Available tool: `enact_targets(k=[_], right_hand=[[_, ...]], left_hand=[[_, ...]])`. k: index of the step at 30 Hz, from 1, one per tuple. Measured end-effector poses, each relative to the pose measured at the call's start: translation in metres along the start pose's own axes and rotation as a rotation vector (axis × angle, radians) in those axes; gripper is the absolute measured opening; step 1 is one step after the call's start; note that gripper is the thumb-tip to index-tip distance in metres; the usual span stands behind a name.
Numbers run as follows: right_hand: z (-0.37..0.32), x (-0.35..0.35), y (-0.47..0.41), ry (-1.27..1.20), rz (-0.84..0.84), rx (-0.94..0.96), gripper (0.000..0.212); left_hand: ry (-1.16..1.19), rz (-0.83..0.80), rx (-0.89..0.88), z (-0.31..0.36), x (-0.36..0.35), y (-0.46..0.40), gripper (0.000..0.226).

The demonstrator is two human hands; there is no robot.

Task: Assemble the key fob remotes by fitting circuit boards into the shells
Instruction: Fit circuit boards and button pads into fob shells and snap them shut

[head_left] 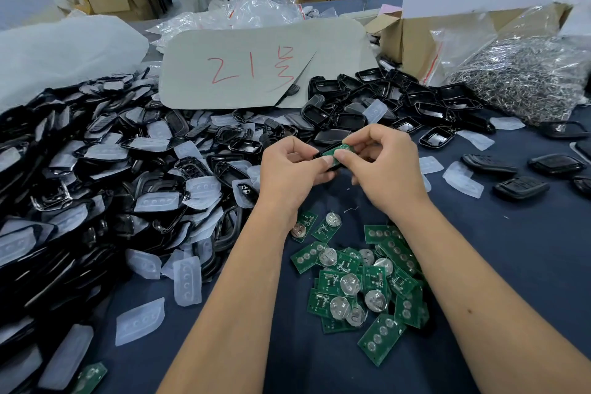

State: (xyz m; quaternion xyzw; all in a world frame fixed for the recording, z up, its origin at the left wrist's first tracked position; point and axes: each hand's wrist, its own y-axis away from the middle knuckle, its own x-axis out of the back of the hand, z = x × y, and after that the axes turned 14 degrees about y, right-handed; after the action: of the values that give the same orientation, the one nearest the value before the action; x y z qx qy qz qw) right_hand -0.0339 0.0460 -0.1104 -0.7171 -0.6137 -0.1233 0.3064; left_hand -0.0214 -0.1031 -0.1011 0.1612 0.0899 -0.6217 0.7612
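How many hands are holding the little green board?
2. The left hand grips the black shell under the green board, thumb on it. The right hand pinches the board from the right. No other hands show.

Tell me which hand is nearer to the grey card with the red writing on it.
Left. The left hand sits just below the grey card's lower right corner; the right hand is further toward the right. Both grip the black shell and green board.
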Motion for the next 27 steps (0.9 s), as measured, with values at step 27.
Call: enact_targets(k=[27], right_hand=[[-0.003,0.007,0.002,0.160,0.065,-0.044,0.027]], left_hand=[[-0.102,-0.016,-0.041,-0.002,0.005,-0.003,0.026]])
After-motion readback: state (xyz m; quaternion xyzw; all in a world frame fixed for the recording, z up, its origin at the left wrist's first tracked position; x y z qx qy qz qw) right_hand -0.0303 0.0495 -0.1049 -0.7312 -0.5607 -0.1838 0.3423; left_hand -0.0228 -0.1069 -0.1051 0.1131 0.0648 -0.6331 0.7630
